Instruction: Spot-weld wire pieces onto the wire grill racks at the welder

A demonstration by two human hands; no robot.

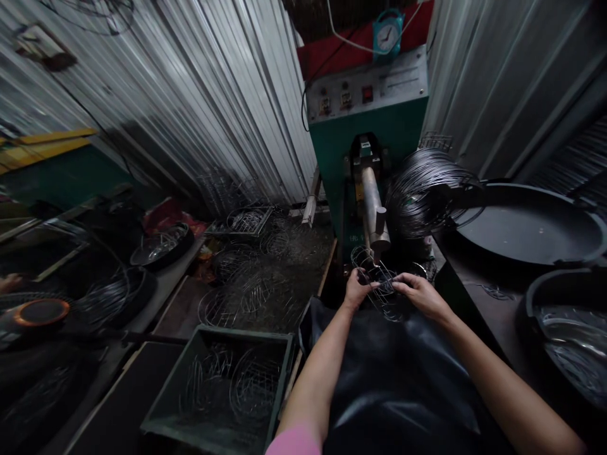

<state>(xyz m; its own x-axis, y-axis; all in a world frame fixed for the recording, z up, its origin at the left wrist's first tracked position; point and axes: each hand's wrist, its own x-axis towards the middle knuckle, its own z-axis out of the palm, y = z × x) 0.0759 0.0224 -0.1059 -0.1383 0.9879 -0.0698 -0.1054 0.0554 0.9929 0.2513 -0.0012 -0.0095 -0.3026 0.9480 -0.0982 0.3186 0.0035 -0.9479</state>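
Observation:
My left hand [359, 289] is closed on the left side of a round wire frame [389, 309] made of thin bent metal wires. At its right side, my right hand [422, 294] pinches the same frame between thumb and fingers. The frame sits at the lower tip of a thick metal arm [372, 196] that juts from a green spot-welding machine [327, 148]. Dim light and fine wires hide whether the tip touches it. A black apron [393, 379] covers my lap just below both hands.
Left stands a green crate [164, 414] with wire frames inside; more wire pieces [258, 291] lie beyond. At right are a wire coil [427, 189], a large shallow pan [516, 227] and a dark tub [531, 316] of metal parts. Another person's hand [10, 282] shows far left.

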